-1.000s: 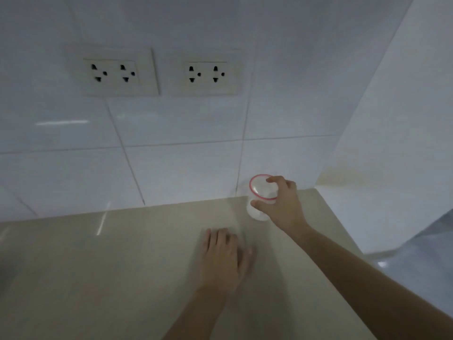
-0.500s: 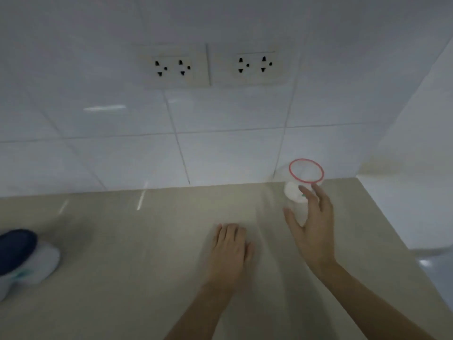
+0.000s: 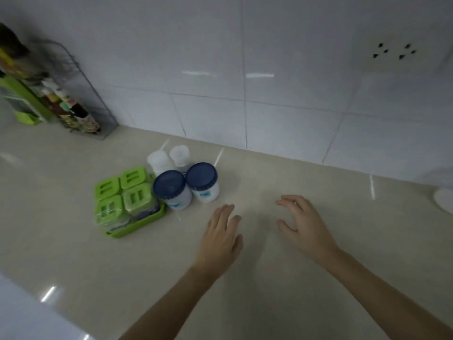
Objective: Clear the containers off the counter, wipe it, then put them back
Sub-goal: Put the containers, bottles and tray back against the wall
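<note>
Two white jars with dark blue lids (image 3: 171,190) (image 3: 203,182) stand side by side on the beige counter (image 3: 269,177). Behind them are two clear plastic cups (image 3: 159,160) (image 3: 179,155). A green tray (image 3: 137,223) to their left holds several green-lidded containers (image 3: 122,195). My left hand (image 3: 220,235) lies flat on the counter, right of the jars, holding nothing. My right hand (image 3: 302,223) hovers open just above the counter, fingers spread and curved, empty. A clear container (image 3: 443,192) is partly cut off at the right edge.
A wire rack (image 3: 81,104) with bottles and a green box stands in the far left corner against the tiled wall. A wall socket (image 3: 392,54) sits high on the right. A white surface (image 3: 22,312) fills the near left corner.
My right hand let go of the red-rimmed clear container and drew back. The view swung left, bringing the jars, cups and green tray into sight.
</note>
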